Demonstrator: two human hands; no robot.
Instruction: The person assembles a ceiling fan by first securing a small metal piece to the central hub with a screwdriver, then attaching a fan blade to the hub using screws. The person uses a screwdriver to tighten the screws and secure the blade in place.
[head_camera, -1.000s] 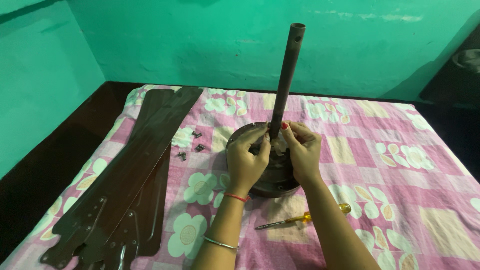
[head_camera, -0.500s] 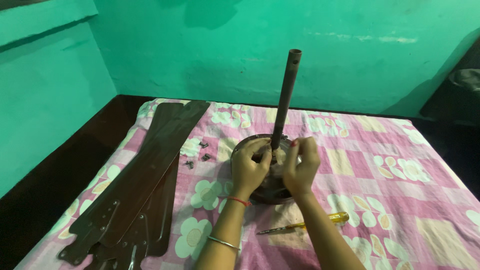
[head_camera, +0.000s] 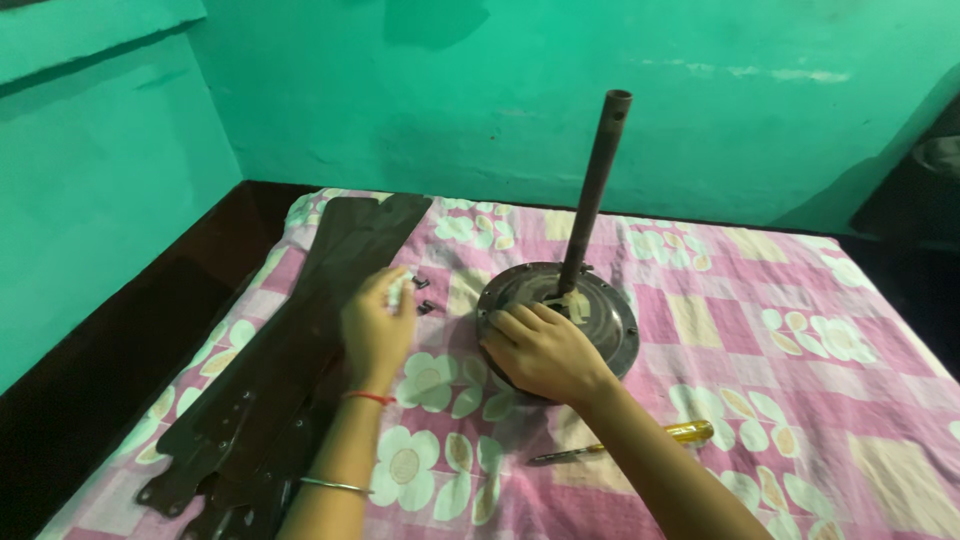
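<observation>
A round dark fan motor (head_camera: 600, 315) with an upright rod (head_camera: 592, 190) stands on a pink flowered bedsheet (head_camera: 780, 380). My right hand (head_camera: 540, 350) rests on the motor's near left rim, fingers spread over it. Over to the left, my left hand (head_camera: 378, 325) hovers above the sheet beside several small dark screws (head_camera: 423, 295), fingertips pinched together; whether it holds a screw is not clear. Long dark fan blades (head_camera: 290, 350) lie stacked just left of that hand.
A yellow-handled screwdriver (head_camera: 625, 443) lies on the sheet in front of the motor, by my right forearm. Green walls close the back and left. A dark wooden bed edge (head_camera: 110, 370) runs along the left.
My left hand has left the motor and moved left to the screws by the blades. My right hand has stayed on the motor. The view has shifted a little.
</observation>
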